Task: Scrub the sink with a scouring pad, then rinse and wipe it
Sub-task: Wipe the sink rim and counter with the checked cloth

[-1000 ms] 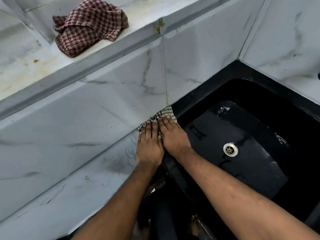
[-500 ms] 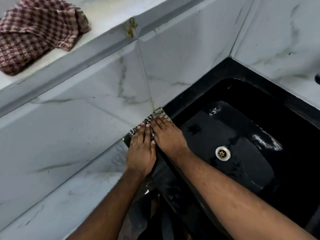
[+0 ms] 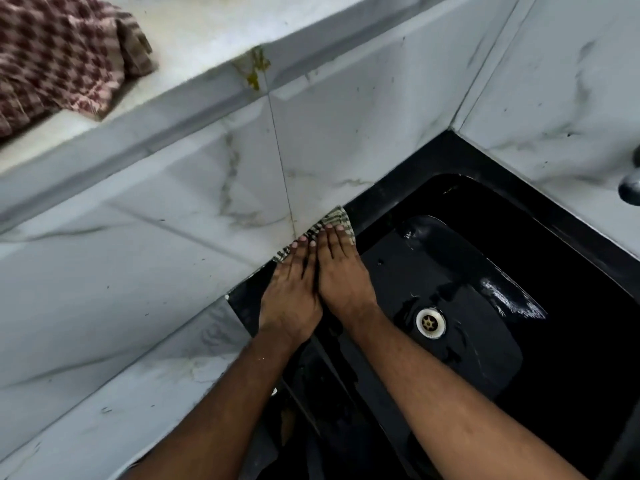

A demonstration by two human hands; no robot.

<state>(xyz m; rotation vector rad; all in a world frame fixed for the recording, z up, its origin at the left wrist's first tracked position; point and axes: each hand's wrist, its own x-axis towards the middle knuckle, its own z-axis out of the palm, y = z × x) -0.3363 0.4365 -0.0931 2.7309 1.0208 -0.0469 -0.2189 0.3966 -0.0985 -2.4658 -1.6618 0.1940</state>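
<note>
While wipe step judged in hand, checked cloth (image 3: 335, 221) is pressed flat on sink (image 3: 398, 216) rim, beyond drain (image 3: 430, 322), by left hand (image 3: 292, 289) and right hand (image 3: 341, 271), fingers straight, side by side. Next: rim stroke along wall required.

No text, label, brand or number can be read anywhere

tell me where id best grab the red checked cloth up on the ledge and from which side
Take the red checked cloth at its bunched corner nearest the ledge front, coming from above. It lies crumpled in raised folds, so a pinch there should lift it, probably more easily than any flat part.
</note>
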